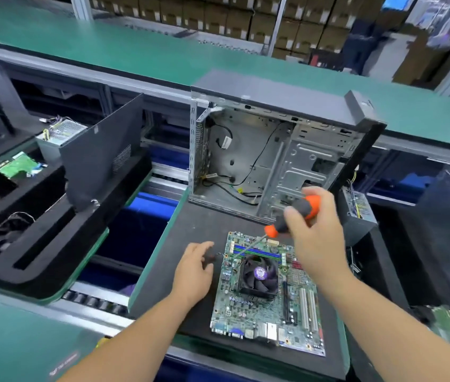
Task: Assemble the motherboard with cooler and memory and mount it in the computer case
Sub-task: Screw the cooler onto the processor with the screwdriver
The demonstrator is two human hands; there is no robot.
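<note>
Looking down from the head camera, the motherboard (266, 296) lies flat on the black mat (190, 224) of the desk, its long axis running away from the person, port edge nearest the body. The cooler (258, 274) already sits on it, fan up, and the green-and-blue memory slots (256, 252) cross the board just beyond the fan; whether sticks are seated there is too blurred to tell. The right hand (314, 232) hovers above the far right corner of the board with its fingers curled round the orange-and-black handle of a screwdriver (291, 216), whose shaft slants down and left so the tip points at the cooler's far left corner. The left hand (194, 271) rests on the mat just beside the board's left edge, fingers relaxed and gripping nothing. The open computer case (273, 158) stands upright beyond the board, its empty bay facing the person, loose cables on its floor. By my judgement the cooler screws are the step in hand, and the tool hand is the nearer one to that corner; mounting in the case is not yet done.
</note>
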